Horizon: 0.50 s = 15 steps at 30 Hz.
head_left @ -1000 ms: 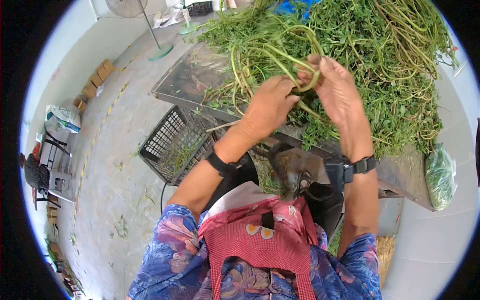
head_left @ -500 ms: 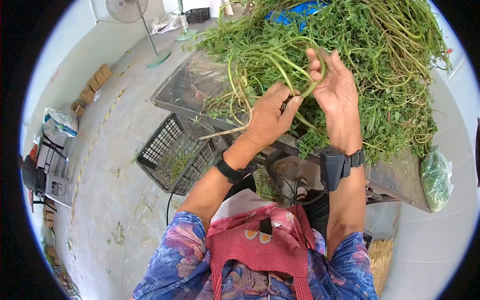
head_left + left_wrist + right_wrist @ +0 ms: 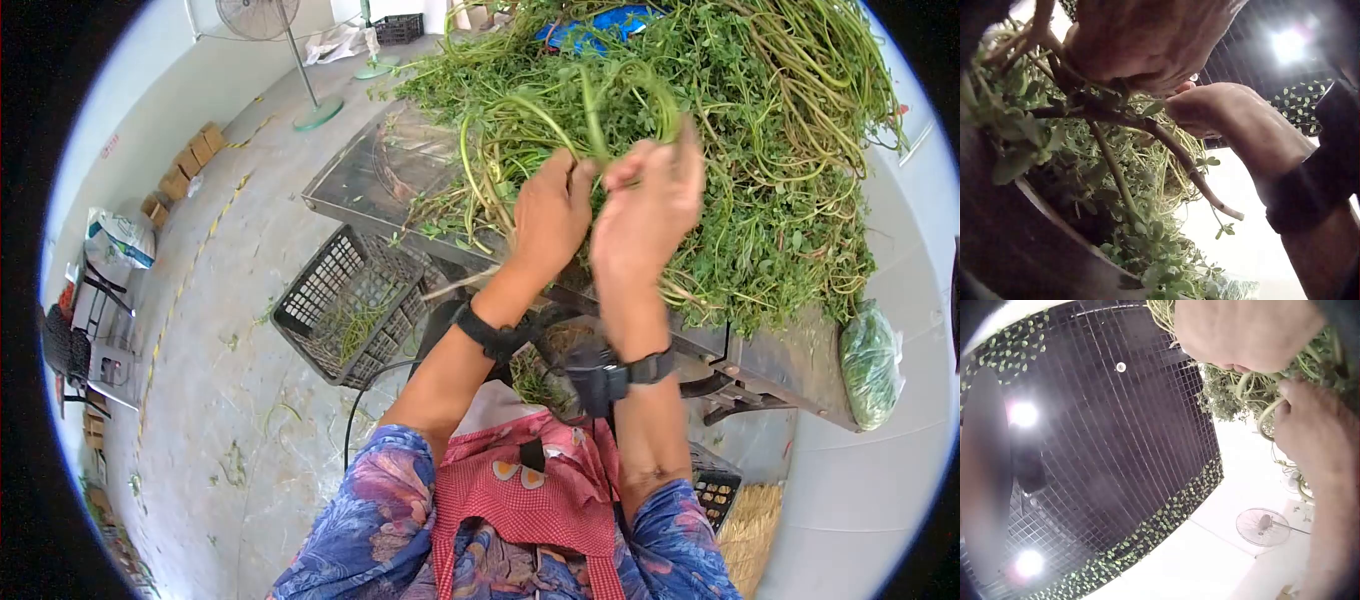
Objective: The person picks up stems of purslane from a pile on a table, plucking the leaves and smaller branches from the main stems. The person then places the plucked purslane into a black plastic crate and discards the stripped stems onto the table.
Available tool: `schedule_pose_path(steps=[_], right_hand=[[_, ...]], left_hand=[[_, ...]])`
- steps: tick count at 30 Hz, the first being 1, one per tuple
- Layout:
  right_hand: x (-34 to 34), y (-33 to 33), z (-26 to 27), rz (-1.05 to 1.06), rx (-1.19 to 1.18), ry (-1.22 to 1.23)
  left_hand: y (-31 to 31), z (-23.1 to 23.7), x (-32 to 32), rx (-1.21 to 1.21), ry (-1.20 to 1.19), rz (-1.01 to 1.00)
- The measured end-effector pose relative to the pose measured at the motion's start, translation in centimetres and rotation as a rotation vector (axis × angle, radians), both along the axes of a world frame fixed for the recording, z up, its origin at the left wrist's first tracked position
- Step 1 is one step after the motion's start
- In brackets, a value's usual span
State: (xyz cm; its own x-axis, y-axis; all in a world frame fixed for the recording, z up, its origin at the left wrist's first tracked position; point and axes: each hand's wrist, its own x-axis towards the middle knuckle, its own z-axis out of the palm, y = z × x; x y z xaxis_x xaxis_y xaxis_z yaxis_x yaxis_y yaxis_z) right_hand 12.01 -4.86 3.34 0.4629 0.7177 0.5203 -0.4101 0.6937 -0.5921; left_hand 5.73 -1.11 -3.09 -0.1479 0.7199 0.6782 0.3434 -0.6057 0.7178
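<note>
Long green stems (image 3: pixel 540 108) arch up from the left hand (image 3: pixel 550 215), which grips them between thumb and curled fingers. Close on its right is the right hand (image 3: pixel 645 205), blurred, with its fingers raised at a looped stem; whether it pinches the stem is unclear. A large heap of leafy green plants (image 3: pixel 790 220) lies on the table (image 3: pixel 345 185) behind both hands. In the left wrist view a cut brown stem (image 3: pixel 1191 169) sticks out below the left hand (image 3: pixel 1141 44). In the right wrist view the stem loop (image 3: pixel 1264 419) curves beside the left hand (image 3: pixel 1313 425).
A black crate (image 3: pixel 345 310) with some greens stands on the floor left of the table. A filled plastic bag (image 3: pixel 870 365) sits at the table's right corner. A blue sheet (image 3: pixel 600 28) shows behind the heap. A fan (image 3: pixel 318 112) and boxes (image 3: pixel 190 160) stand farther off.
The right hand has moved left and turned, its wrist now nearer the left one. The stem loop between the hands has changed shape. The left hand keeps its grip on the stems.
</note>
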Motion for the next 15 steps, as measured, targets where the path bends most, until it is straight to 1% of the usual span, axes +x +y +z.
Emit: schedule_pose_path(steps=[1,2,3,4,5,6,7,9,11,12,14,15], right_hand=[[-1.3,-1.2,-1.1,-0.027,-0.011,-0.16],[-2.2,-2.2,-2.3,0.06,-0.041,-0.13],[-2.9,-2.7,-2.4,0.15,-0.062,-0.103],[-2.2,-2.3,-1.8,0.198,-0.162,-0.089],[-1.2,-1.8,-1.0,0.21,-0.214,-0.005],[0.3,-1.3,-0.1,0.172,-0.188,-0.027],[2.1,-0.7,1.1,0.131,-0.144,-0.058],[5.3,-1.6,3.8,0.117,-0.024,-0.092],[7.9,-2.6,5.4,0.044,0.007,-0.156],[9.0,-3.0,5.9,0.043,0.005,-0.156],[11.1,-3.6,6.7,-0.052,0.027,-0.138],[11.9,-4.1,7.2,-0.057,0.026,-0.134]], left_hand=[[0.8,-0.1,0.0,0.061,-0.122,-0.022],[1.3,1.0,-0.7,-0.057,-0.399,-0.179],[1.9,1.9,-1.3,-0.047,-0.4,-0.18],[2.2,2.6,-2.1,-0.097,-0.431,-0.225],[2.1,2.6,-2.7,-0.162,-0.458,-0.268],[2.8,2.0,-2.8,-0.069,-0.286,-0.217],[3.1,1.7,-3.0,-0.058,-0.282,-0.224],[3.3,1.1,-3.7,-0.147,-0.264,-0.264],[3.4,0.3,-4.1,-0.161,-0.249,-0.268],[3.5,-0.4,-4.2,-0.146,-0.239,-0.278],[3.3,-0.4,-4.4,-0.132,-0.226,-0.294],[2.7,0.1,-4.6,-0.244,-0.31,-0.361]])
